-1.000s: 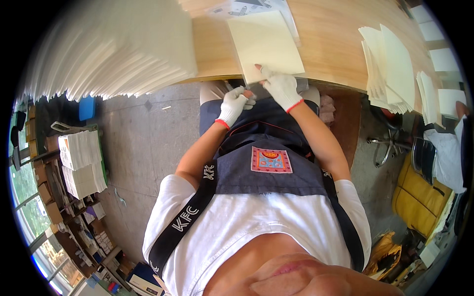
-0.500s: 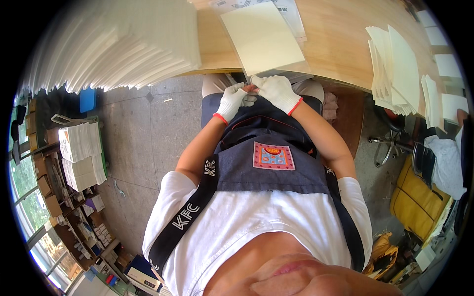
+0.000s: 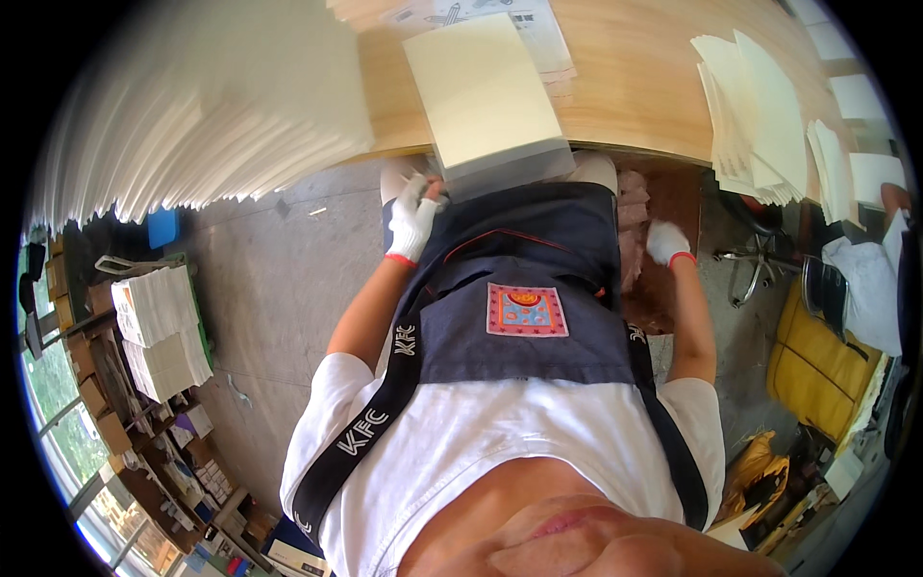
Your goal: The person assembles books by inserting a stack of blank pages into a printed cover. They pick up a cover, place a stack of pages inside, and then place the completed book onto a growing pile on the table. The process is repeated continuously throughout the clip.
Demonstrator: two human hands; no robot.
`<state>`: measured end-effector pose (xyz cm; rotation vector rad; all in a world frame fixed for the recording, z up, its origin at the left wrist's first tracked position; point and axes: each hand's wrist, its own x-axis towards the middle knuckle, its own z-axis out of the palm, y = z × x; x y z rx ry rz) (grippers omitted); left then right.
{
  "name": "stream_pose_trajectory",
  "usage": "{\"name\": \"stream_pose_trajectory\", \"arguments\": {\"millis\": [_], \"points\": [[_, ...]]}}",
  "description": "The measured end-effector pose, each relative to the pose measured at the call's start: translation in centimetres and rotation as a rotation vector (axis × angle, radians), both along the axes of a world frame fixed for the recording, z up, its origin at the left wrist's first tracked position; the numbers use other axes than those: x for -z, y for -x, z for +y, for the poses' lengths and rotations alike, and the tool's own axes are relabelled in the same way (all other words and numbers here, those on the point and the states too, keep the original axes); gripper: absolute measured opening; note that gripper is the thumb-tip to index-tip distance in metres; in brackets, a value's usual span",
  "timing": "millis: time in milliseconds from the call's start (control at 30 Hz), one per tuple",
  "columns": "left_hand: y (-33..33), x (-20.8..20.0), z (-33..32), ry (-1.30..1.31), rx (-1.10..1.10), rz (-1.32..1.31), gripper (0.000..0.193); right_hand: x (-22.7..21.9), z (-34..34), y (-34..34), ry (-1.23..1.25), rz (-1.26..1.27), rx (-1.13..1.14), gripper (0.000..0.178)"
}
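Observation:
My left hand, in a white glove with a red cuff, is beside the lower left corner of a clear plastic sheet. Its fingers are bent together; whatever they hold, if anything, is too small to make out. The clear sheet juts past the table's near edge over my lap, under a stack of cream paper sheets. Out to the right, my gloved right hand hangs low beside a pinkish crumpled cloth. That hand is blurred and its fingers are hidden.
A large fanned pile of white sheets covers the table's left side. Fanned cream sheets overhang its right edge. Printed paper lies behind the stack. Bundled paper stands at left; a wheeled chair base is at right.
My hands were together at the table edge and have parted. The right has swung out to the right and down; the left has moved slightly left and lower. The clear sheet's near edge now shows.

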<state>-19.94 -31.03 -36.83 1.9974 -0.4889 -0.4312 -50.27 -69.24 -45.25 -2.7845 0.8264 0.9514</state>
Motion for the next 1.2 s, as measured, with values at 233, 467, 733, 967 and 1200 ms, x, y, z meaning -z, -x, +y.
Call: {"name": "stream_pose_trajectory", "arguments": {"millis": [233, 467, 733, 967, 1200], "points": [[-1.4, -1.4, -3.0, -0.027, 0.216, -1.156, 0.017, -13.7, 8.6, -14.9, 0.105, -1.166, -0.412, 0.022], [-1.8, 1.0, -3.2, 0.151, -0.146, -0.534, 0.018, -9.7, 10.2, -21.0, 0.053, -1.169, -0.305, 0.016], [-1.6, 0.0, -3.5, 0.546, -0.345, 0.703, 0.019, -11.4, 10.0, -20.5, 0.064, -0.981, 0.239, 0.031], [-2.8, -16.7, -5.5, 0.345, 0.099, 0.026, 0.020, -14.5, 12.2, -21.2, -1.400, -0.850, 0.884, 0.034], [-0.4, -38.8, 0.3, 0.219, 0.304, -0.718, 0.023, -31.8, 12.6, -25.1, -1.775, -1.383, 0.408, 0.034]]}}
